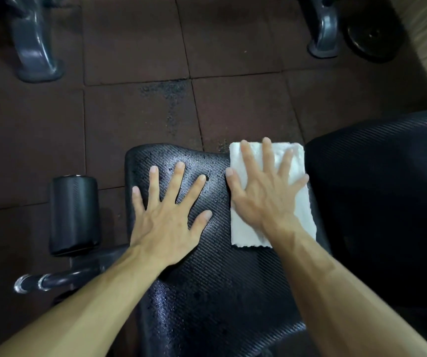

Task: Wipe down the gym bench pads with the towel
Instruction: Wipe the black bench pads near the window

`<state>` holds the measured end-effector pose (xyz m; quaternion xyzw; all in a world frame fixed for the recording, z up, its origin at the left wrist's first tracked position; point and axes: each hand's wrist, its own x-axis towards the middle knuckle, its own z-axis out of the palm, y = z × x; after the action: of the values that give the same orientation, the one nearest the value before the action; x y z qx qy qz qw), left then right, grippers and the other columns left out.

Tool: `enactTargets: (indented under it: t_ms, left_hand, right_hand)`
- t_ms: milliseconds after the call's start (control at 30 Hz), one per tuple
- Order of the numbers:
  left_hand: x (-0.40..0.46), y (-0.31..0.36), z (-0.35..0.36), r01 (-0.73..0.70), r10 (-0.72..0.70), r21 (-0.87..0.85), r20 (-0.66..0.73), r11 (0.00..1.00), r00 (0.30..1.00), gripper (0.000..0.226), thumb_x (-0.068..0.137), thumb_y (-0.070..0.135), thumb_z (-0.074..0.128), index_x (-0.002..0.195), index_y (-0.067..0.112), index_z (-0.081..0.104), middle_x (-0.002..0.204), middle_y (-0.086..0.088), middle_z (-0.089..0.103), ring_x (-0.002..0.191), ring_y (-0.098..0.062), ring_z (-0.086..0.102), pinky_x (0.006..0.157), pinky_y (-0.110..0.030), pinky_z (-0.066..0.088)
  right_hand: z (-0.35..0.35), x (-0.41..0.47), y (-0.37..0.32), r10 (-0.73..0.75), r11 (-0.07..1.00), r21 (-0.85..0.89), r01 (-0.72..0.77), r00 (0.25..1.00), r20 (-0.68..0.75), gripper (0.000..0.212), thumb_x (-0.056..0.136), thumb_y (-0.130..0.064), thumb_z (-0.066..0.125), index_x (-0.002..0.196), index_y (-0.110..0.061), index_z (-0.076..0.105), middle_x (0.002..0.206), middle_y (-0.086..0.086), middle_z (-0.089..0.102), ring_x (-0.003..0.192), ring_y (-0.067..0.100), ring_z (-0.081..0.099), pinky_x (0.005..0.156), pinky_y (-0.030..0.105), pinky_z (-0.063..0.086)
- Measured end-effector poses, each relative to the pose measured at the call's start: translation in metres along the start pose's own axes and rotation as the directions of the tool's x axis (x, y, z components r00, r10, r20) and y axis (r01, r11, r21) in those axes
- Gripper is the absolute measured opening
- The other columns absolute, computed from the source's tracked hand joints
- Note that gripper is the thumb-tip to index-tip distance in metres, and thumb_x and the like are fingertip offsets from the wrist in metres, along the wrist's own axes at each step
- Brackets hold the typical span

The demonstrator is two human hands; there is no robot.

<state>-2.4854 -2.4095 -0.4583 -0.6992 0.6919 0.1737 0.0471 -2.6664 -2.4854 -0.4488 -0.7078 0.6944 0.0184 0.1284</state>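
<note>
right hand (264, 191) flat, fingers spread, pressing on white towel (297, 217); left hand (166, 217) flat and spread on bare pad (207, 279), holding nothing. towel lying at pad's right edge, its middle hidden under the palm, near edge ragged. pad black, ribbed, wet-looking with droplets; near end cut off by frame bottom. second pad (387, 189) just beside on right, dim, cut off at frame edge. roller (74, 215) on left, floor (129, 47) dark beyond.
</note>
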Motion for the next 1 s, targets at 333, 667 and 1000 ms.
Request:
enactTargets:
  t_ms: [333,667,1000]
  left_hand:
    - [-0.003,0.002,-0.003,0.010,-0.010,-0.030,0.000,0.999,1.000,0.067,0.094,0.072,0.015,0.154,0.048,-0.004,0.163,0.007,-0.024,0.149,-0.034,-0.020,0.117,-0.064,0.003]
    - [-0.096,0.012,0.029,-0.060,0.061,-0.051,0.009,0.997,0.998,0.077,0.091,0.072,0.032,0.156,0.034,0.019,0.167,-0.006,-0.004,0.150,-0.041,0.000,0.109,-0.070,0.023]
    - [-0.103,-0.001,0.028,-0.080,0.076,-0.162,-0.025,0.984,0.997,0.079,0.089,0.073,0.035,0.156,0.033,0.022,0.167,-0.001,-0.004,0.152,-0.033,-0.001,0.111,-0.065,0.025]
  right_hand:
    - [0.000,-0.034,0.025,-0.272,0.954,-0.115,0.275,0.961,0.039,0.062,0.098,-0.065,0.031,0.156,-0.044,0.024,0.168,-0.003,0.016,0.153,0.044,0.004,0.103,0.081,0.023]
    - [0.000,-0.113,0.069,-0.163,0.971,-0.156,0.182,0.979,0.123,0.062,0.096,-0.073,0.031,0.154,-0.051,0.025,0.168,-0.006,0.017,0.152,0.046,0.007,0.092,0.088,0.026]
    - [0.009,-0.191,0.065,-0.056,0.995,-0.076,0.066,0.990,0.133,0.067,0.094,-0.068,0.031,0.154,-0.037,0.038,0.163,0.003,0.031,0.144,0.051,0.025,0.087,0.073,0.038]
